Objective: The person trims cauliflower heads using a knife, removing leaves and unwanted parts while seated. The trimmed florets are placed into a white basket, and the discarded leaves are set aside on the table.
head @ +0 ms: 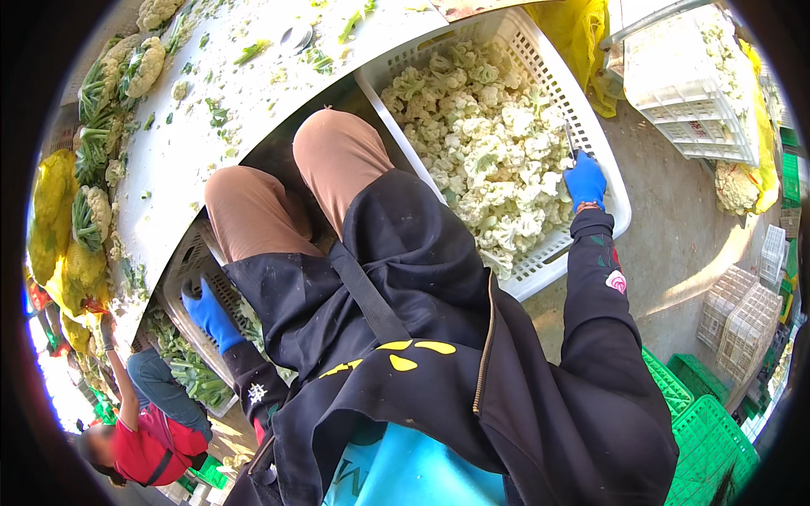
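Note:
My right hand [585, 179], in a blue glove, is shut on a small knife [572, 144] with a dark handle. Its thin blade points away from me along the inner wall of a white plastic crate [617, 183]. Cut cauliflower florets [487, 145] fill much of that crate, and the hand is over its right side. On my other side, my left hand [212, 316], also gloved in blue, hangs low beside my leg with thumb and fingers apart. Nothing shows between them. Close to it is another pale crate [180, 288] with green cauliflower trimmings [196, 373].
A white worktable [171, 152] strewn with leaf scraps spans the front left. Whole cauliflowers [92, 148] and yellow mesh sacks [54, 215] line its far side. A co-worker in red [155, 446] sits at left. Stacked white crates [693, 95] and green crates [712, 436] stand right.

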{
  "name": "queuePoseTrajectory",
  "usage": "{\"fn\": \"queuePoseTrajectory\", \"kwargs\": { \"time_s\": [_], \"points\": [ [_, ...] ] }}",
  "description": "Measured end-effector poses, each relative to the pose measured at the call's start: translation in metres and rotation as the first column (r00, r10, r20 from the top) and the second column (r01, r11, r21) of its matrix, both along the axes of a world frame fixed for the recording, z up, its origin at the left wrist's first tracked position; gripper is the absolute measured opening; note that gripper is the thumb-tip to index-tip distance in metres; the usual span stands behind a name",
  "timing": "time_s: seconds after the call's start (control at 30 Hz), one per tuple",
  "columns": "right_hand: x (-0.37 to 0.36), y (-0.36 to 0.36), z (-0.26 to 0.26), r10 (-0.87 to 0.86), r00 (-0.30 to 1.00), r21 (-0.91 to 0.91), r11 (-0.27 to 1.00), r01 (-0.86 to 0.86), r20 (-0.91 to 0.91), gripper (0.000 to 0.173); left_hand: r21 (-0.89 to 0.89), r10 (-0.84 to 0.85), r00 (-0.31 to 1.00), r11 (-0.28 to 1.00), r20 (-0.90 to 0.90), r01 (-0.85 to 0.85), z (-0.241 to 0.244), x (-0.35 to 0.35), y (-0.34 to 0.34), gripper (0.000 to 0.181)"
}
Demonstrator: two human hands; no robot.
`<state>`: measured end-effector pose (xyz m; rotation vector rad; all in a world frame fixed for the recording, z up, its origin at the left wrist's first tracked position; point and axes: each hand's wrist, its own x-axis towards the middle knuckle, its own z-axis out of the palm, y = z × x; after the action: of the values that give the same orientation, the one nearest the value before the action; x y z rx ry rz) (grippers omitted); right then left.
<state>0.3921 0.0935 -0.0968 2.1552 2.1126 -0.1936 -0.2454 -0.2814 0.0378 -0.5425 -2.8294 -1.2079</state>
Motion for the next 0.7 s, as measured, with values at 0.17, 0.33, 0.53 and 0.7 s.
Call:
{"fn": "queuePoseTrajectory", "kwargs": {
  "time_s": [0.17,0.33,0.53,0.7],
  "points": [
    [-0.017,-0.041,0.071,-0.338,0.265,-0.235,0.905,0.354,-0.903,0.027,0.596,-0.489,0.870,0.680,-0.065,0.426,0.072,0.125,0.197,0.036],
    [-0.110,-0.091,0.146,-0.203,-0.138,-0.228,0.952,0.205,-0.969,0.030,0.839,-0.851,-0.080,0.489,0.519,0.239,0.037,0.286,0.274,0.048],
    [-0.152,-0.111,0.149,-0.079,0.030,-0.075,0.992,0.105,-0.996,0.040,0.741,-0.674,-0.608,0.641,0.420,-0.200,-0.044,0.340,0.278,0.043],
    [-0.159,-0.140,0.155,-0.284,0.152,-0.260,0.952,0.159,-0.947,0.050,0.909,-0.903,-0.123,0.398,0.412,0.122,-0.039,0.328,0.278,0.058]
  ]
}}
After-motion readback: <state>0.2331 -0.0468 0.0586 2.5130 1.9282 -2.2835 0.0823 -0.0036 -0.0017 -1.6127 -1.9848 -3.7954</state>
